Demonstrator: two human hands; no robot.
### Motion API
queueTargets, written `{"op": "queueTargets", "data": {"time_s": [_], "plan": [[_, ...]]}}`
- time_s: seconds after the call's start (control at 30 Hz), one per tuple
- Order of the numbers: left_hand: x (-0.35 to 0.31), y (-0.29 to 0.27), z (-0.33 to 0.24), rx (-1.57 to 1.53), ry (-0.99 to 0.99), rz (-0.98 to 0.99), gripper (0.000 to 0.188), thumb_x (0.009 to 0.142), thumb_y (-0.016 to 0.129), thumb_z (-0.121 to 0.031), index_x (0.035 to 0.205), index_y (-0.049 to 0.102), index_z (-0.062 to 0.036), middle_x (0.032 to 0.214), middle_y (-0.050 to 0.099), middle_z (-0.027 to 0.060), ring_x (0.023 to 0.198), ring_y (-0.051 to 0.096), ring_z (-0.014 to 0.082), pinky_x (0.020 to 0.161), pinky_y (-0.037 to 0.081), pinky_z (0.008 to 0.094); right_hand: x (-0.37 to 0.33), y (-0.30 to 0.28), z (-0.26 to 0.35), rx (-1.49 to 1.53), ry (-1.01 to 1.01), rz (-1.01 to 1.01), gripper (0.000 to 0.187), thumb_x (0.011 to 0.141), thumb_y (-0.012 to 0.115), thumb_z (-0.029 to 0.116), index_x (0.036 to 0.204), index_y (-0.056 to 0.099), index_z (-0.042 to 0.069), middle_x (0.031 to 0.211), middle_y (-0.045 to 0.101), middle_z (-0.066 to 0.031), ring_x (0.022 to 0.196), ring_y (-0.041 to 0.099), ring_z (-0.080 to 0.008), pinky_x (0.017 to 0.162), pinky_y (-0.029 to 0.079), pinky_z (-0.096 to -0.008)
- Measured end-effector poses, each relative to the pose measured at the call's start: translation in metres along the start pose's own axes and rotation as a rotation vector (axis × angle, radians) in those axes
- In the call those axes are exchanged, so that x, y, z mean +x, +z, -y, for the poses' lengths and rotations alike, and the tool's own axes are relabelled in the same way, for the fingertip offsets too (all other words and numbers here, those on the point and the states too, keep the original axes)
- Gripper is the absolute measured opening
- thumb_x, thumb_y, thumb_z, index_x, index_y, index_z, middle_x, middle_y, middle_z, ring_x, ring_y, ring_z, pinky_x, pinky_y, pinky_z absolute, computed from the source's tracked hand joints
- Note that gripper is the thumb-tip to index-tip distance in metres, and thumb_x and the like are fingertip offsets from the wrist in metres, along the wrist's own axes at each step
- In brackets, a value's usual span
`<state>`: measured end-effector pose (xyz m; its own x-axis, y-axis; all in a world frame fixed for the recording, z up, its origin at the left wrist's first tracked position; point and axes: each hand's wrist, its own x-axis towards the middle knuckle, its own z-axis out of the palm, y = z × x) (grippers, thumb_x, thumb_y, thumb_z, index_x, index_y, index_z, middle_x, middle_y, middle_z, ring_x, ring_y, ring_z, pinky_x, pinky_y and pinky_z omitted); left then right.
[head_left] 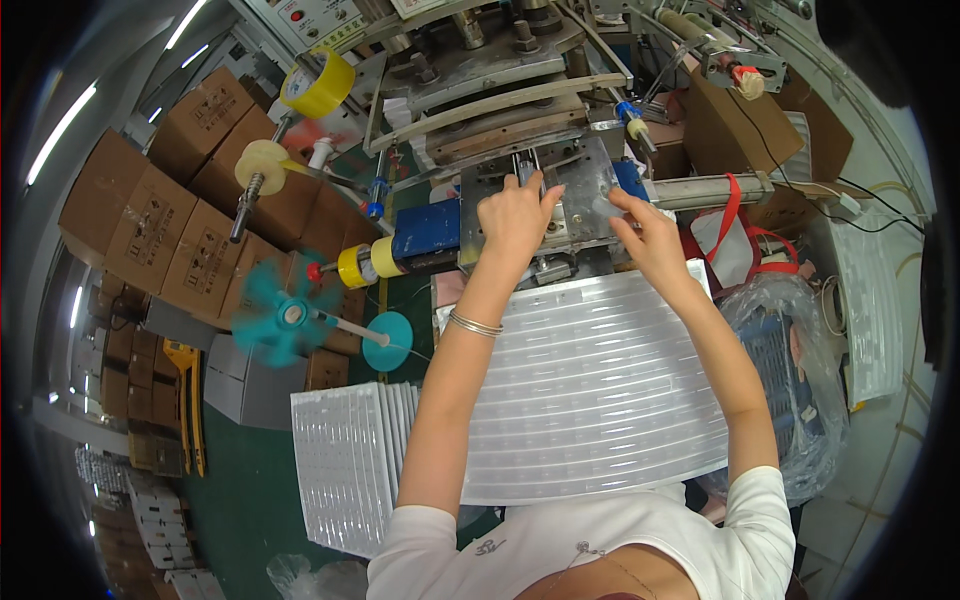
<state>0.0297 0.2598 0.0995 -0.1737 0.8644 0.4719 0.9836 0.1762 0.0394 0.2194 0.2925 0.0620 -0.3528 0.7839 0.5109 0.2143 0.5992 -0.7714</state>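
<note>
My left hand (515, 218) is over the metal fixture plate (482, 205) of a press. Its index finger points forward onto a narrow metal slot piece (526, 160), and its thumb sticks out to the right. On the plate's right side, my right hand (648, 238) has thumb and index finger apart. A small translucent piece (605, 207) shows at those fingertips; whether they touch it I cannot make out. Below the fixture, between my forearms, lies a wide, ribbed, clear plastic tray sheet (595, 390).
The press head (490, 80) hangs beyond my hands. Yellow tape rolls (318, 82) and a turquoise fan (290, 315) stand left, with stacked cartons (150, 235) behind. More ribbed trays (340, 460) lean at lower left. A plastic-wrapped blue crate (785, 370) is at right.
</note>
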Motion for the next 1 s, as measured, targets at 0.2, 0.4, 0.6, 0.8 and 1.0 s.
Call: {"op": "queueTargets", "data": {"time_s": [0.2, 0.4, 0.6, 0.8, 1.0], "plan": [[-0.039, 0.005, -0.003, -0.398, 0.034, -0.237, 0.029, 0.077, 0.066, -0.021, 0.105, 0.062, -0.0142, 0.097, 0.062, 0.0078, 0.078, 0.063, 0.0295, 0.064, 0.051, 0.0369, 0.037, 0.027, 0.02, -0.291, -0.388, -0.16, 0.022, 0.08, 0.063, 0.01, 0.101, 0.06, 0.006, 0.095, 0.063, -0.0094, 0.08, 0.062, -0.0259, 0.066, 0.051, -0.0335], [-0.038, 0.014, 0.004, -0.401, 0.05, -0.16, 0.035, 0.077, 0.066, -0.015, 0.111, 0.059, -0.0143, 0.102, 0.059, 0.0085, 0.076, 0.062, 0.0291, 0.063, 0.051, 0.0367, 0.051, 0.049, 0.014, -0.466, -0.357, -0.105, 0.021, 0.077, 0.063, 0.013, 0.098, 0.062, 0.01, 0.088, 0.063, -0.0067, 0.079, 0.061, -0.0261, 0.064, 0.05, -0.0352], [-0.057, 0.012, -0.01, -0.598, 0.021, -0.444, 0.033, 0.077, 0.066, -0.009, 0.109, 0.059, -0.0083, 0.092, 0.063, 0.0099, 0.071, 0.063, 0.0279, 0.06, 0.05, 0.0347, 0.058, 0.056, -0.001, -0.472, -0.322, -0.083, 0.02, 0.077, 0.064, 0.018, 0.095, 0.062, 0.01, 0.086, 0.062, -0.0083, 0.085, 0.06, -0.0279, 0.073, 0.049, -0.0387], [-0.108, 0.009, -0.044, -0.705, 0.05, -0.074, 0.024, 0.076, 0.066, -0.008, 0.099, 0.062, -0.0049, 0.085, 0.064, 0.01, 0.07, 0.062, 0.0208, 0.059, 0.047, 0.0316, 0.022, 0.01, -0.002, -0.116, -0.082, -0.057, 0.02, 0.083, 0.059, 0.023, 0.095, 0.061, 0.007, 0.096, 0.062, -0.0083, 0.088, 0.06, -0.0308, 0.072, 0.048, -0.0373], [-0.1, 0.064, -0.071, 0.011, 0.588, 0.151, 0.015, 0.067, 0.063, -0.007, 0.081, 0.061, -0.0081, 0.077, 0.058, 0.0049, 0.068, 0.061, 0.0197, 0.061, 0.045, 0.0325, -0.045, -0.02, -0.045, -0.566, -0.079, 0.293, 0.02, 0.078, 0.058, 0.014, 0.097, 0.064, 0.013, 0.089, 0.061, -0.0071, 0.077, 0.062, -0.0235, 0.061, 0.05, -0.0314]]}}
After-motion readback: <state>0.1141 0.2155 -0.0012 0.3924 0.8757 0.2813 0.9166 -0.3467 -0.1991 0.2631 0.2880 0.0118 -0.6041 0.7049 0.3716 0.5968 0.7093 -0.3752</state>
